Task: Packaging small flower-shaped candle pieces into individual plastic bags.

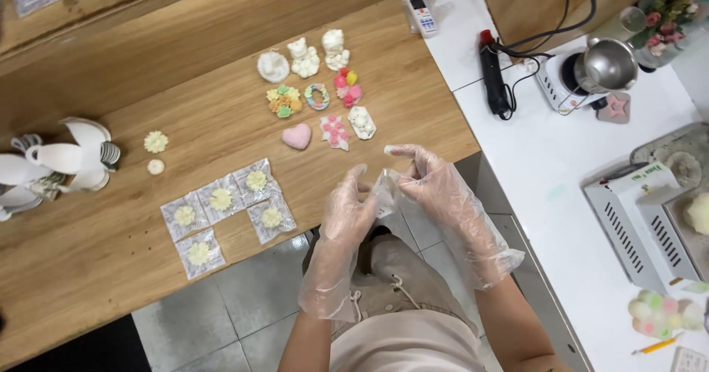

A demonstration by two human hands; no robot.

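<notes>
Head view looks down on two hands in loose clear plastic gloves, meeting above the near edge of the pale wooden table (111,269). Left hand (348,208) and right hand (432,184) are both pinched on a small clear plastic bag (385,192), which hangs crumpled between them, thin and see-through (whether anything sits inside it I cannot tell). Just left of the hands, five flat clear packets, each with a pale yellow flower-shaped piece inside (221,213), lie in a loose cluster on the wood. Two unwrapped cream flower pieces (156,150) lie further left. Beyond the hands lies a group of small moulded shapes in white, pink, yellow and green (317,84), among them a pink heart (297,136).
</notes>
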